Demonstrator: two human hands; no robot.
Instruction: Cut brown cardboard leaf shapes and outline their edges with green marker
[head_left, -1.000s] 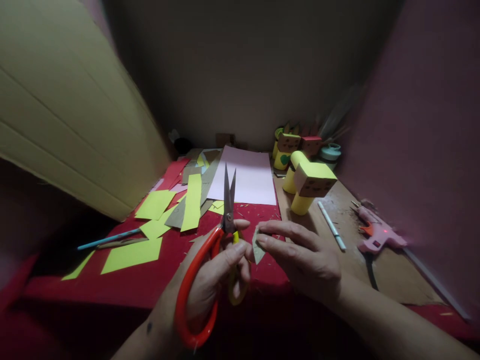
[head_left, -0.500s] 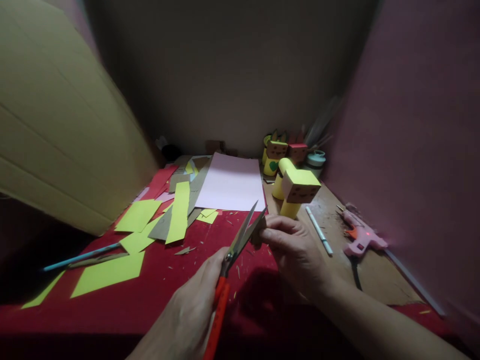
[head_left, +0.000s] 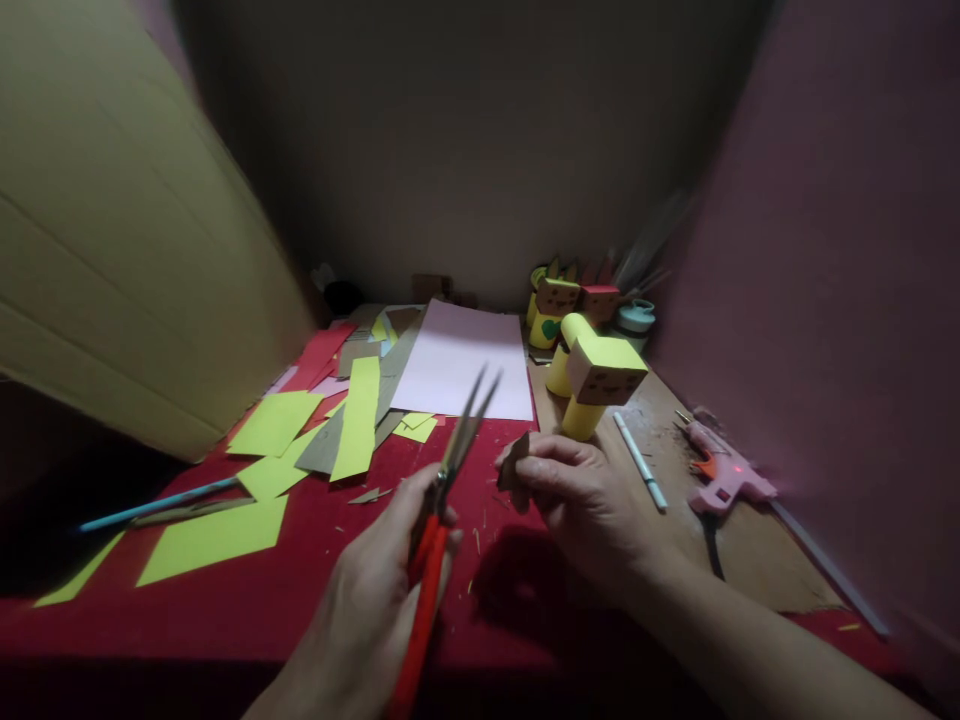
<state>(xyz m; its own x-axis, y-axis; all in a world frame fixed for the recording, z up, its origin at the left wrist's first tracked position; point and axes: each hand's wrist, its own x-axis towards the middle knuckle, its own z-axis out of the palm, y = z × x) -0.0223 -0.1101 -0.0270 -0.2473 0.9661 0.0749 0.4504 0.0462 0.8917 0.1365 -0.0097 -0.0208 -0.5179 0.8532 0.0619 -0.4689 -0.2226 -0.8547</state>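
Observation:
My left hand (head_left: 371, 600) grips red-handled scissors (head_left: 439, 520), their blades slightly apart and pointing up and away from me. A small brown scrap of paper (head_left: 516, 460) is pinched between the fingers of my right hand (head_left: 592, 505), just right of the blades and not touching them. Both hands hover low over the red cloth (head_left: 300, 590). A yellow paper-roll figure with a brown block head (head_left: 600, 375) stands just beyond my right hand.
Yellow, brown and red paper strips (head_left: 352, 410) lie scattered at the left, with a blue pencil (head_left: 157, 503). A pink sheet (head_left: 465, 360) lies at the back. More paper figures (head_left: 570, 300), a white pen (head_left: 640, 462) and a pink glue gun (head_left: 724, 475) sit at the right. Cardboard walls enclose the space.
The scissors have swung from flat, handles toward me, to edge-on. Half a second ago the blades met the scrap; now they have drawn left and apart from it.

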